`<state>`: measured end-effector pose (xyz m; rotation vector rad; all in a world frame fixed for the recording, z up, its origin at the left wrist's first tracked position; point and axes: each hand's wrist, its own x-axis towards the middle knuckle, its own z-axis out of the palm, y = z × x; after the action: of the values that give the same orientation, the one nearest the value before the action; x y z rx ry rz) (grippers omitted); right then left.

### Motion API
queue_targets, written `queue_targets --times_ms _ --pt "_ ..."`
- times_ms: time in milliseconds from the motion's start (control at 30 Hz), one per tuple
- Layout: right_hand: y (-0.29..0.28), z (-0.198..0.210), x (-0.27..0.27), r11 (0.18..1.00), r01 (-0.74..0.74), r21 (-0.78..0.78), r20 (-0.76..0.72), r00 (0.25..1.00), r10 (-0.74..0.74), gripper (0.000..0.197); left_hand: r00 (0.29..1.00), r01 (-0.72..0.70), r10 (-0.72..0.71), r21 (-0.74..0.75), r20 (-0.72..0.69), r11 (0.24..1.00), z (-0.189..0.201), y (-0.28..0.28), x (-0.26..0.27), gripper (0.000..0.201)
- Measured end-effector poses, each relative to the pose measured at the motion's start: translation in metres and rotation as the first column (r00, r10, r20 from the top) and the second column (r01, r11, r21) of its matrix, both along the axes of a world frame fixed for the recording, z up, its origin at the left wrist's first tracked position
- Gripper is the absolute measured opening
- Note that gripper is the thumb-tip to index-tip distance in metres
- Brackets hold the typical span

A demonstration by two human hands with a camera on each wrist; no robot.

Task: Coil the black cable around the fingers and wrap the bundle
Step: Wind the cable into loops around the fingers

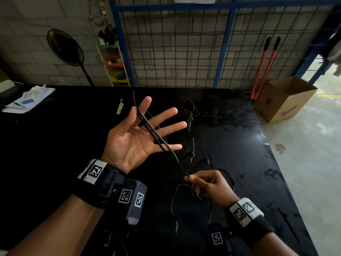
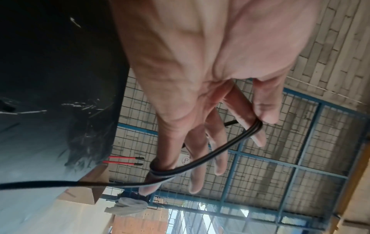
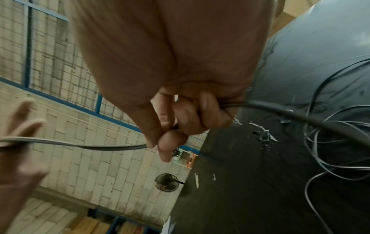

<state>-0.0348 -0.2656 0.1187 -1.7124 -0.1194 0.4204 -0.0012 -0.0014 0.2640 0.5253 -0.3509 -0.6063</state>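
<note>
Head view: the left hand [image 1: 136, 133], palm up with fingers spread and straight, is carrying a few turns of the thin, glossy black cable [image 1: 156, 134] looped from index finger to little finger. The right hand [image 1: 208, 183], nearer the body, is pinching the taut strand. Much slack is lying beyond the right hand, so coiling appears barely begun and wrapping remains.

the right hand [image 3: 176, 110] fills the upper centre of the view, thumb and curled fingers pinching the black cable [image 3: 104, 146]. left of the right hand, the cable runs to the blurred, spread fingers [image 3: 26, 126] of the left hand [image 3: 18, 158] and crosses them. right of the right hand, the cable leaves the fist and joins loose loops on the black table [image 3: 250, 197].
</note>
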Motion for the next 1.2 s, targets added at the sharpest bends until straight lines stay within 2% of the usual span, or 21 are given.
queue_targets --times_ms 67,133,233,300,400,533,667,800,933,1000,1100,1200 --pt "0.002 -0.006 0.005 0.998 -0.014 -0.063 -0.027 1.000 0.012 0.019 0.998 0.057 -0.057 0.017 0.028 0.998 0.003 -0.003 -0.003 0.037" --pt "0.004 -0.003 0.015 0.992 0.074 -0.103 -0.011 0.997 -0.076 0.021 0.991 0.128 -0.130 0.050 0.034 0.990 0.001 -0.010 -0.010 0.037" --pt "0.004 0.017 0.039 0.970 0.242 -0.028 0.081 0.968 -0.239 0.022 0.972 0.231 -0.235 0.150 0.009 0.961 -0.017 -0.026 -0.028 0.037" --pt "0.003 0.041 0.053 0.962 0.273 0.018 0.142 0.951 -0.273 0.023 0.962 0.269 -0.273 0.262 -0.023 0.927 -0.033 -0.036 -0.040 0.037" --pt "0.001 0.083 0.062 0.984 0.161 -0.079 0.275 0.952 -0.134 0.024 0.958 0.279 -0.277 0.436 -0.069 0.856 -0.054 -0.041 -0.049 0.041" --pt "0.001 0.120 0.057 0.966 0.073 -0.249 0.399 0.916 0.034 0.026 0.971 0.236 -0.170 0.595 -0.165 0.768 -0.069 -0.041 -0.050 0.048" --pt "0.009 0.132 0.034 0.965 0.031 -0.259 0.462 0.882 0.096 0.023 0.986 0.157 -0.064 0.703 -0.157 0.693 -0.072 -0.039 -0.044 0.046" --pt "0.007 0.129 0.009 0.989 0.041 -0.144 0.478 0.878 0.033 0.019 0.990 0.066 0.040 0.697 -0.135 0.714 -0.067 -0.030 -0.033 0.046" --pt "0.002 0.111 -0.017 0.999 0.021 -0.032 0.443 0.896 -0.005 0.017 0.984 -0.033 0.135 0.637 -0.112 0.770 -0.060 -0.018 -0.020 0.042" --pt "0.003 0.099 -0.026 0.998 0.060 0.022 0.425 0.903 -0.064 0.018 0.988 -0.060 0.136 0.611 -0.078 0.789 -0.056 -0.015 -0.016 0.040" --pt "-0.003 0.087 -0.030 0.971 0.191 0.146 0.356 0.905 -0.232 0.019 0.992 -0.085 0.126 0.589 -0.029 0.804 -0.049 -0.012 -0.010 0.042" --pt "-0.007 0.080 -0.036 0.971 0.166 0.175 0.301 0.930 -0.213 0.022 0.984 -0.145 0.179 0.552 -0.008 0.821 -0.042 -0.010 -0.003 0.042"
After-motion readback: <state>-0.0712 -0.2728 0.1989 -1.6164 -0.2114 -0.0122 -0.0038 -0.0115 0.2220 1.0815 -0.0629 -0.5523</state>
